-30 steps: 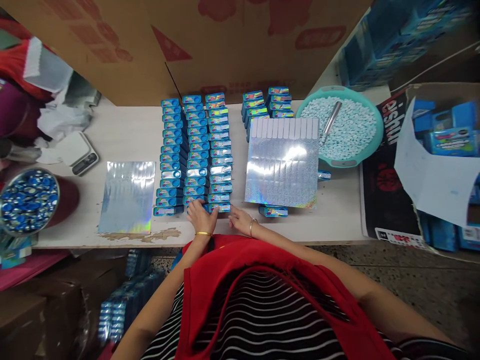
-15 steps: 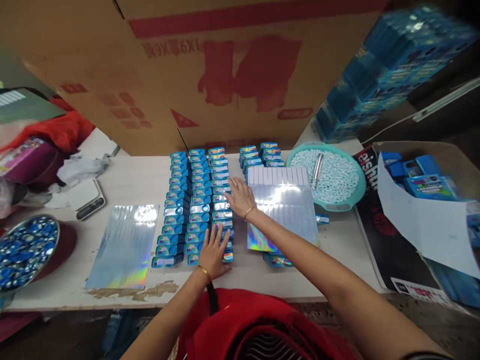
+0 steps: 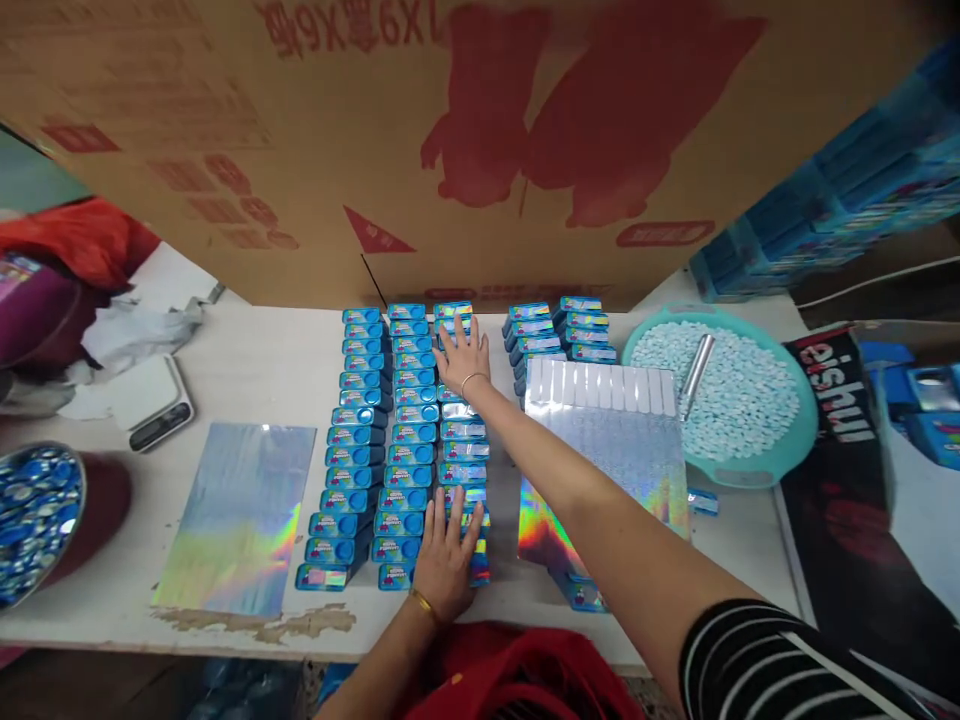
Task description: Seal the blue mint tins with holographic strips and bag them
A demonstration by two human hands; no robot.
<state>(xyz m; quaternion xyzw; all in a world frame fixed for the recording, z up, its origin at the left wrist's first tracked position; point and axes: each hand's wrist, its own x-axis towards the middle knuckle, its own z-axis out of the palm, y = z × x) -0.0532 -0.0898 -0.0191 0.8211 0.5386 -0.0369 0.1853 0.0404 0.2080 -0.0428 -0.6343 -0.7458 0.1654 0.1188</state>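
Here's my left hand, fingers fanned apart, laid over the near end of the right-hand column of small blue boxes. The grip is spread wide, clamped on nothing. My right hand is over the far end of that same column, fingers splayed too; how hard it presses, I can't tell. Those boxes stand in three columns on the bench, and everything else I place by them.

Moving right of the columns, I've got a label sheet lying over a second, shorter group of boxes, my right forearm crossing above it. Farther right of the columns sits a green basin full of pale pellets, a metal tube resting in them.

Over to the left of the columns, a shiny sheet lies flat. Past it, farther left, there's a pot of blue and silver pieces, with a white scale behind. At the back of the columns rises a big carton.
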